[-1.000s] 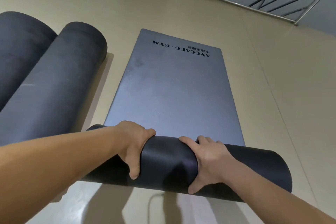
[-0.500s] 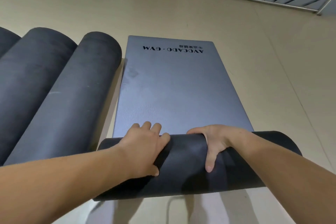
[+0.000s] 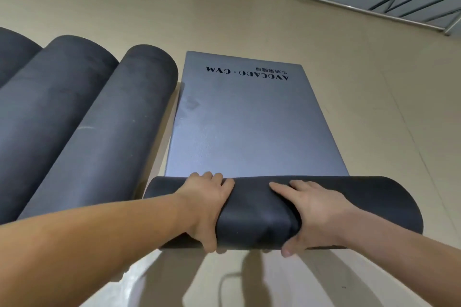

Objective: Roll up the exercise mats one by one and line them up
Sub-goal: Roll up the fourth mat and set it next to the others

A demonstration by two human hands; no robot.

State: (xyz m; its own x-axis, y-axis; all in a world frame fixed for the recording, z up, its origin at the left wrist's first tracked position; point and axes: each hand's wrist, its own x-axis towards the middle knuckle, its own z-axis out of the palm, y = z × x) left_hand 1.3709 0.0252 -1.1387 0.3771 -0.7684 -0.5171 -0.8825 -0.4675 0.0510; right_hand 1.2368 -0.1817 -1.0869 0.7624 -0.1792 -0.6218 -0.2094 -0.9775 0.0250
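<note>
Down on the tan floor [image 3: 374, 119], both hands clasped the rolled end [image 3: 257, 214] of the grey mat [image 3: 244, 127]. The left hand [image 3: 209, 209] and right hand [image 3: 316, 214] sat side by side, fingers [image 3: 212, 177] curled over its top and thumbs wrapped round the near side. Its printed far part lay flat. Just to the left, finished rolls [image 3: 104, 137] lay side by side.
</note>
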